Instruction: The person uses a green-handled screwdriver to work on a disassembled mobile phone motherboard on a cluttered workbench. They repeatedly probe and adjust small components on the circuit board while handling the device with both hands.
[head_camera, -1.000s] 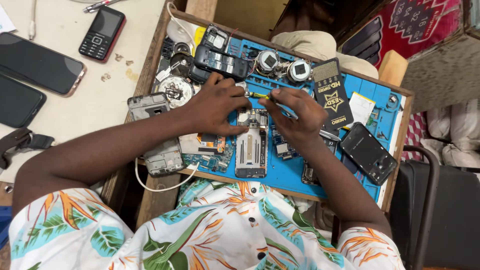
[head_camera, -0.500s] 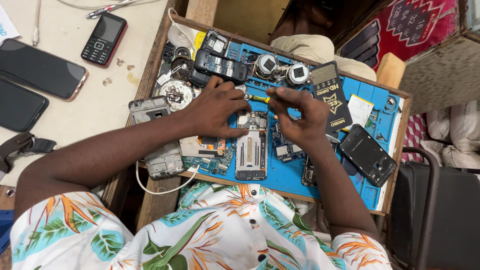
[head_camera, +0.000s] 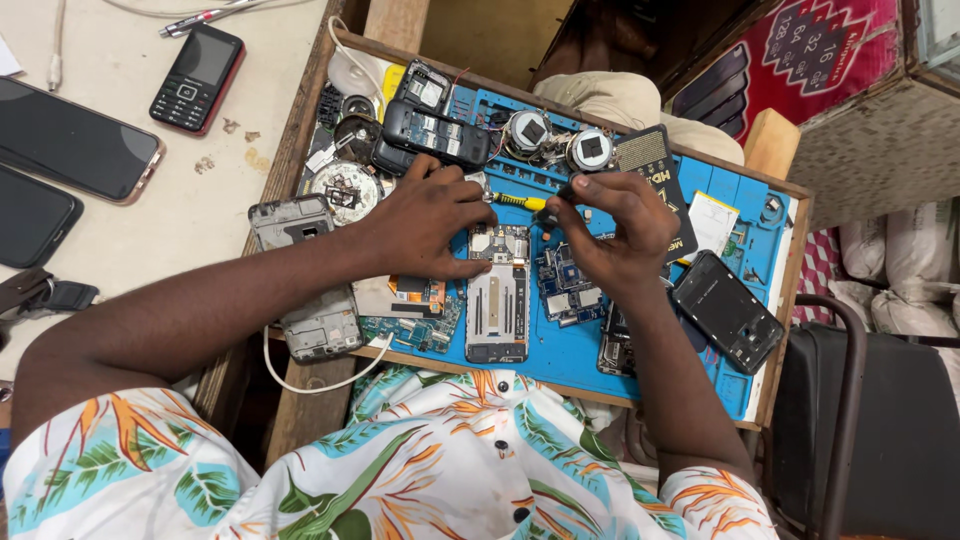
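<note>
An opened phone (head_camera: 497, 295) with its back off lies on the blue repair mat (head_camera: 570, 350). My left hand (head_camera: 430, 220) rests on the mat, fingertips pressing the phone's upper left corner. My right hand (head_camera: 615, 235) is closed around a small screwdriver (head_camera: 522, 201) with a yellow shaft, held sideways just above the phone's top edge, its tip pointing toward my left hand. A bare circuit board (head_camera: 562, 285) lies under my right palm.
The mat sits in a wooden tray (head_camera: 790, 270) crowded with phone frames, round parts and a black phone back (head_camera: 727, 311). On the beige table to the left lie two dark smartphones (head_camera: 70, 140) and a red-edged keypad phone (head_camera: 197, 78). A dark chair (head_camera: 870, 420) stands at right.
My right hand has lifted slightly and moved right with the screwdriver. The left hand stays on the phone's corner. The camera view has shifted a little.
</note>
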